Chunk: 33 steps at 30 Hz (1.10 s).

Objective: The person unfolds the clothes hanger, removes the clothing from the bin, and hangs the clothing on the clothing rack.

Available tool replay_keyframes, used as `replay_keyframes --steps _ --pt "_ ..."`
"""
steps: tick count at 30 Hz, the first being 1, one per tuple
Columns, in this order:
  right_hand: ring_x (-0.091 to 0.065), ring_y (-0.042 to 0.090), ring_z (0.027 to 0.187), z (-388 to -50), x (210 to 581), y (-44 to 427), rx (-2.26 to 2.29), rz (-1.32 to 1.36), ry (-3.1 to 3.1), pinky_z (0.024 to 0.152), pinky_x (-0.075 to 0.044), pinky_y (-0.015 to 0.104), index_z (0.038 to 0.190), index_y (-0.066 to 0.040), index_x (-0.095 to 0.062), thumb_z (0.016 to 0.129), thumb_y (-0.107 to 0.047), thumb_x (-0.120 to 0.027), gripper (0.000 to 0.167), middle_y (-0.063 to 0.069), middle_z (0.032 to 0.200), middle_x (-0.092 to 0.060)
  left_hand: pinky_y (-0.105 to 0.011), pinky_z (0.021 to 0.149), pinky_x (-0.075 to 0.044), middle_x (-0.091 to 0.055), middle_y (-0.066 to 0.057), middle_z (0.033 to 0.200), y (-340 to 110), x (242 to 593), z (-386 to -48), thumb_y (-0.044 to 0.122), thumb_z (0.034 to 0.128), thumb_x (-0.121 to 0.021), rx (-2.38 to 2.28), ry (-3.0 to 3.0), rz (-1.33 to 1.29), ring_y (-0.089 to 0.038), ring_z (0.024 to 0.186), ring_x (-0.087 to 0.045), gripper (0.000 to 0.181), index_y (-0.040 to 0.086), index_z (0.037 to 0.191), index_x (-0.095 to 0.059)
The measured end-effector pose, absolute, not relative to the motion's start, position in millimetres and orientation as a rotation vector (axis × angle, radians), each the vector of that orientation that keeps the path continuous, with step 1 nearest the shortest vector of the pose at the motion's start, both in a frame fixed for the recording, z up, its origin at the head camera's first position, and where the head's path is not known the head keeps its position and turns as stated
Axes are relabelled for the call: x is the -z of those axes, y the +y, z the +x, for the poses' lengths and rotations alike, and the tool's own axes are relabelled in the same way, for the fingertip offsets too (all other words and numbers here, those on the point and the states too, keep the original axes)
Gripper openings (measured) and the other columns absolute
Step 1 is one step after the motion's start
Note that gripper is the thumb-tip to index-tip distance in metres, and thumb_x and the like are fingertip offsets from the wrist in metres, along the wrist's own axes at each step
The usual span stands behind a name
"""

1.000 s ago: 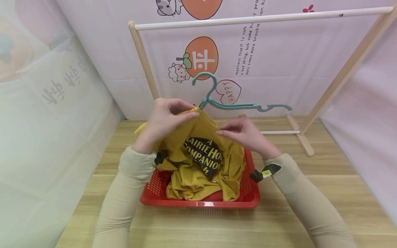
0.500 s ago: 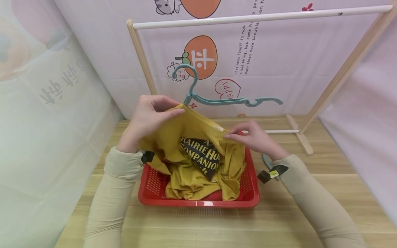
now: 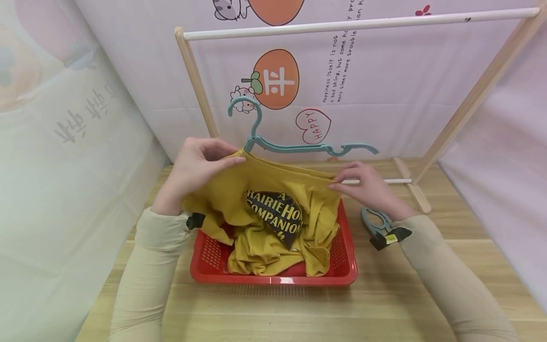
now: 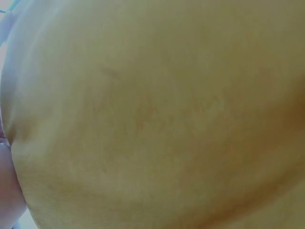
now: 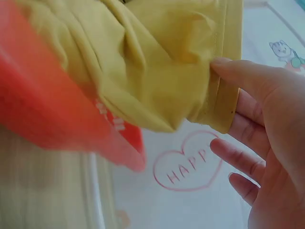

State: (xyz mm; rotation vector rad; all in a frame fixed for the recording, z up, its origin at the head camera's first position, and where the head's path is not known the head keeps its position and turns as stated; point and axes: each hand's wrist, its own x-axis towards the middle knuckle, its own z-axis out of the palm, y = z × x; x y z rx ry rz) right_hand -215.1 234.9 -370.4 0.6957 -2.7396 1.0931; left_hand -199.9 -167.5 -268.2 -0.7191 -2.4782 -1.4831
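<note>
A yellow T-shirt [image 3: 269,176] with a dark printed patch hangs half in the red basket [image 3: 239,279]. My left hand [image 3: 196,164] pinches its neckline beside a light-blue clothes hanger [image 3: 295,148]. One arm of that hanger is hidden in the shirt; the hook and the other arm show above the fabric. At the neckline's right end, my right hand [image 3: 365,185] pinches the edge and holds it stretched. The right wrist view shows the thumb on the stitched band [image 5: 224,90], with the lower fingers spread behind. Yellow cloth [image 4: 152,114] fills most of the left wrist view.
Behind the basket stands a drying rack with a white top bar [image 3: 363,22] and wooden legs [image 3: 196,80]. A second light-blue hanger [image 3: 372,219] lies on the wooden table [image 3: 273,313], under the right wrist. Printed cloth walls [image 3: 384,80] surround the table.
My left hand and the hanger have moved left. The right hand has moved right, so the neckline is stretched wider. The second hanger has come into sight beside the right wrist.
</note>
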Motion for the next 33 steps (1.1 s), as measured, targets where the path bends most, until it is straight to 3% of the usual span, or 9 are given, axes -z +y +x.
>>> replay_keyframes --steps 2,4,7,11,14,17,27,33 --pt "-0.057 0.023 0.109 -215 367 242 -1.074 0.674 -2.733 0.093 -0.046 0.05 0.091 -0.019 -0.081 0.09 -0.03 -0.081 0.011 0.002 0.105 -0.071 -0.027 0.072 -0.059 -0.077 -0.002 0.09 -169 270 -199 0.024 0.0863 -0.085 1.472 -2.496 -0.722 -0.018 0.08 -0.072 0.019 0.008 0.097 -0.081" --pt "-0.06 0.023 0.106 -215 363 249 -1.053 0.657 -2.714 0.101 -0.043 0.052 0.091 -0.018 -0.081 0.09 -0.029 -0.081 0.01 0.001 0.101 -0.072 -0.027 0.072 -0.059 -0.077 -0.001 0.09 -170 271 -199 0.024 0.0869 -0.085 1.463 -2.51 -0.734 -0.018 0.08 -0.072 0.019 0.009 0.098 -0.081" --pt "-0.06 0.023 0.096 -213 358 259 -0.978 0.632 -2.692 0.092 -0.046 0.048 0.088 -0.019 -0.081 0.089 -0.031 -0.082 0.012 0.001 0.096 -0.071 -0.027 0.072 -0.059 -0.076 0.0 0.09 -171 274 -200 0.025 0.0882 -0.083 1.448 -2.535 -0.757 -0.019 0.08 -0.072 0.02 0.009 0.098 -0.081" --pt "-0.057 0.024 0.096 -210 352 269 -0.944 0.581 -2.682 0.079 -0.045 0.044 0.085 -0.018 -0.08 0.087 -0.029 -0.084 0.012 0.006 0.1 -0.067 -0.027 0.072 -0.059 -0.077 0.0 0.091 -172 279 -201 0.026 0.0894 -0.082 1.445 -2.563 -0.774 -0.019 0.08 -0.072 0.02 0.009 0.099 -0.08" --pt "-0.056 0.027 0.104 -207 346 275 -0.966 0.559 -2.696 0.084 -0.045 0.048 0.086 -0.016 -0.08 0.088 -0.028 -0.084 0.013 0.009 0.108 -0.066 -0.027 0.071 -0.059 -0.077 0.001 0.09 -173 282 -202 0.026 0.0894 -0.082 1.445 -2.579 -0.78 -0.018 0.079 -0.072 0.02 0.009 0.099 -0.08" --pt "-0.056 0.028 0.103 -204 340 278 -0.937 0.551 -2.706 0.082 -0.045 0.049 0.086 -0.017 -0.079 0.088 -0.03 -0.084 0.014 0.01 0.11 -0.065 -0.028 0.07 -0.059 -0.076 0.002 0.09 -174 285 -203 0.027 0.0894 -0.082 1.423 -2.596 -0.795 -0.018 0.079 -0.072 0.02 0.01 0.099 -0.08" --pt "-0.055 0.023 0.094 -202 327 279 -0.865 0.631 -2.621 0.074 -0.043 0.044 0.084 -0.016 -0.078 0.086 -0.021 -0.085 0.009 0.005 0.097 -0.064 -0.029 0.072 -0.059 -0.076 0.003 0.092 -175 287 -202 0.029 0.0898 -0.082 1.38 -2.628 -0.818 -0.015 0.08 -0.072 0.022 0.011 0.102 -0.08" --pt "-0.055 0.022 0.092 -202 320 275 -0.842 0.677 -2.581 0.077 -0.043 0.044 0.087 -0.01 -0.077 0.085 -0.013 -0.083 0.007 0.005 0.095 -0.066 -0.028 0.069 -0.058 -0.076 0.003 0.091 -174 286 -201 0.028 0.0895 -0.082 1.385 -2.62 -0.83 -0.016 0.078 -0.072 0.02 0.011 0.101 -0.08"
